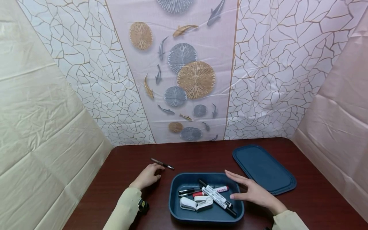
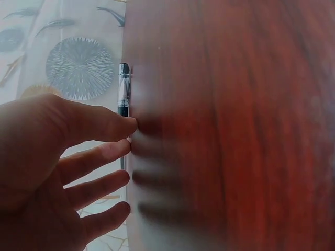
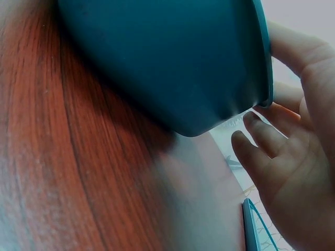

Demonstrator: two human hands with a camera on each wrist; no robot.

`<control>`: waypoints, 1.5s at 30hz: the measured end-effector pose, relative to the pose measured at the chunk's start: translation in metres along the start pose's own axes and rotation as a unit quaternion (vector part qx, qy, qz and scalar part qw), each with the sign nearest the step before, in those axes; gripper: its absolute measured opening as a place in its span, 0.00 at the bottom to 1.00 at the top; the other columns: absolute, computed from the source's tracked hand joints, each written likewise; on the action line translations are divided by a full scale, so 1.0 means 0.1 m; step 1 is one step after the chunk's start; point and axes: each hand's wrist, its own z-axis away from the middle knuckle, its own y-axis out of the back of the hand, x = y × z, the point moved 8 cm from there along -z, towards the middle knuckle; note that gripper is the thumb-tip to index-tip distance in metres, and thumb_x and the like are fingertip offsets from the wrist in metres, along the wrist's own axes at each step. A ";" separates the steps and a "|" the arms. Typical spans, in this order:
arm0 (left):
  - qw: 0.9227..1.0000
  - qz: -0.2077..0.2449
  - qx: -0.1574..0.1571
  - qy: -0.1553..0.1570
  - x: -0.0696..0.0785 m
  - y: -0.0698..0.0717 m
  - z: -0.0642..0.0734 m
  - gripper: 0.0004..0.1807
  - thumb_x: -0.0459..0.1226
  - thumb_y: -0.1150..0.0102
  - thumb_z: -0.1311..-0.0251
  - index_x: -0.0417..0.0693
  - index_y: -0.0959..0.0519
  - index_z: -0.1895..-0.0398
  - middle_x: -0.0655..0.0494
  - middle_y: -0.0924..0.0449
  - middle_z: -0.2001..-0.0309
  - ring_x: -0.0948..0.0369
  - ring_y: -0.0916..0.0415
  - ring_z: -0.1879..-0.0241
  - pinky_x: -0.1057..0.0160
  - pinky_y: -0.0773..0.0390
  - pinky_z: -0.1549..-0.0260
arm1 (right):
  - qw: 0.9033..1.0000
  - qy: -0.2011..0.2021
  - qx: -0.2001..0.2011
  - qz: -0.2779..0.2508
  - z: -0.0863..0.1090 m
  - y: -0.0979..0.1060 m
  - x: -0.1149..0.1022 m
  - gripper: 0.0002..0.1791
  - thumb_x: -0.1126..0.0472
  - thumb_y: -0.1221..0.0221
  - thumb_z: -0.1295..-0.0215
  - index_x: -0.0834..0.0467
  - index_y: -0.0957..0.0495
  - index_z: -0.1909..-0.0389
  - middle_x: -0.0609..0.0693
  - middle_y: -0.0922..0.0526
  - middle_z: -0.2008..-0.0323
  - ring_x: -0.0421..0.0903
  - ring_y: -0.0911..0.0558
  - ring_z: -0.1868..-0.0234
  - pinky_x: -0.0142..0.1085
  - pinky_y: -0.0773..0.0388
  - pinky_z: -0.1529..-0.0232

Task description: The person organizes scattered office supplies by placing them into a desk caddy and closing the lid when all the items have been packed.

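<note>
On the table's left part lies a gel pen with a clear cap and dark barrel. My left hand reaches beside it, palm down, fingertips low at the wood. In the left wrist view the thumb and spread fingers cover part of the pen; contact with it is unclear. A blue box holds white-and-black markers, a red-and-white marker, dark pens, a white stapler-like piece and another white piece. My right hand is at the box's right rim, fingers extended.
A blue lid lies flat on the table at the back right. The dark red wooden table ends at a patterned cloth backdrop. Cloth walls flank both sides.
</note>
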 end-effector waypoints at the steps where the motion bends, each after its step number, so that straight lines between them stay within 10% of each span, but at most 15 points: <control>1: 1.000 0.000 0.000 0.000 0.00 0.00 0.00 0.17 0.30 0.38 0.34 0.44 0.18 0.43 0.44 0.23 0.40 0.44 0.31 0.36 0.41 0.32 0.38 | 1.000 0.000 0.000 0.000 0.00 0.00 0.00 0.45 0.52 0.31 0.36 0.50 0.41 0.21 0.54 0.44 0.22 0.65 0.45 0.26 0.62 0.33 0.38; 34: 0.999 -0.049 0.017 -0.010 0.11 0.11 -0.12 0.24 0.33 0.30 0.41 0.44 0.20 0.39 0.46 0.23 0.43 0.46 0.28 0.39 0.44 0.27 0.41 | 1.000 -0.005 -0.001 0.011 -0.01 0.00 0.01 0.44 0.52 0.31 0.37 0.44 0.41 0.22 0.51 0.43 0.22 0.53 0.42 0.26 0.54 0.31 0.37; 45: 0.998 -0.055 -0.004 -0.010 0.09 0.08 -0.28 0.22 0.35 0.32 0.38 0.45 0.20 0.40 0.48 0.22 0.44 0.48 0.28 0.42 0.45 0.26 0.43 | 1.000 -0.006 0.000 -0.003 0.00 0.00 -0.01 0.45 0.53 0.31 0.36 0.47 0.41 0.22 0.53 0.44 0.22 0.63 0.44 0.26 0.59 0.31 0.37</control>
